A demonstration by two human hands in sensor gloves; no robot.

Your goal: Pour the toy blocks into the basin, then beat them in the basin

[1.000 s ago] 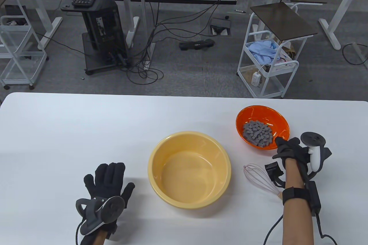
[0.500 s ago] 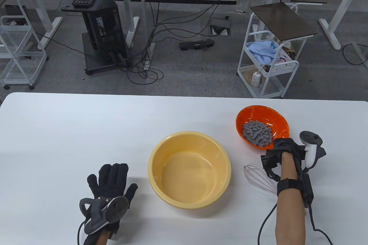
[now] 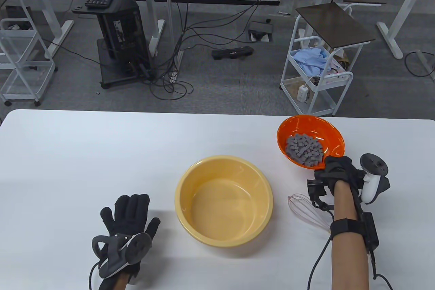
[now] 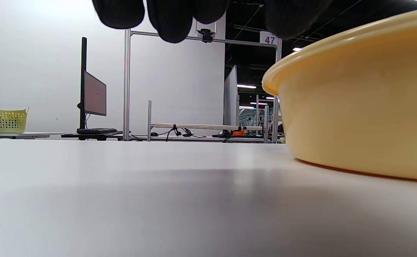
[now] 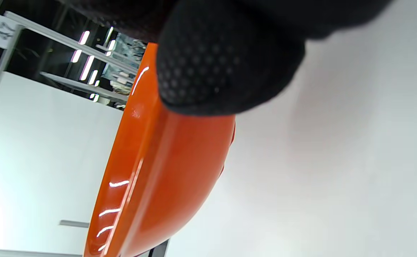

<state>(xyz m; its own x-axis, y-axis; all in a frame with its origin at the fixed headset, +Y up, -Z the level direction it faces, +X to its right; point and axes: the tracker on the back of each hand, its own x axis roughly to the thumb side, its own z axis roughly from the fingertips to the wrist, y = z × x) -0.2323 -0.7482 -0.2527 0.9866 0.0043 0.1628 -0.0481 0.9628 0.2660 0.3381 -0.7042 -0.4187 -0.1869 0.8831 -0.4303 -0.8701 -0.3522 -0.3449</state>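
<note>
An orange bowl point(image 3: 331, 133) holding several grey toy blocks point(image 3: 304, 150) hangs a little above the table at the right. My right hand point(image 3: 334, 169) grips its near rim, and in the right wrist view a gloved finger point(image 5: 226, 64) presses on the bowl's orange wall point(image 5: 165, 171). The empty yellow basin point(image 3: 224, 200) sits at the table's centre, seen from the side as the basin wall point(image 4: 358, 107) in the left wrist view. My left hand point(image 3: 131, 211) lies flat on the table left of the basin, fingers straight. A wire whisk point(image 3: 306, 210) lies beside my right forearm.
The white table point(image 3: 102, 154) stretches bare to the left and behind the basin. Beyond its far edge are a white cart point(image 3: 316, 75), desks, a computer stand point(image 3: 115, 31) and floor cables.
My right hand closed on the orange bowl's near rim and raised it, so the bowl now sits slightly higher and farther back. My left hand has barely shifted.
</note>
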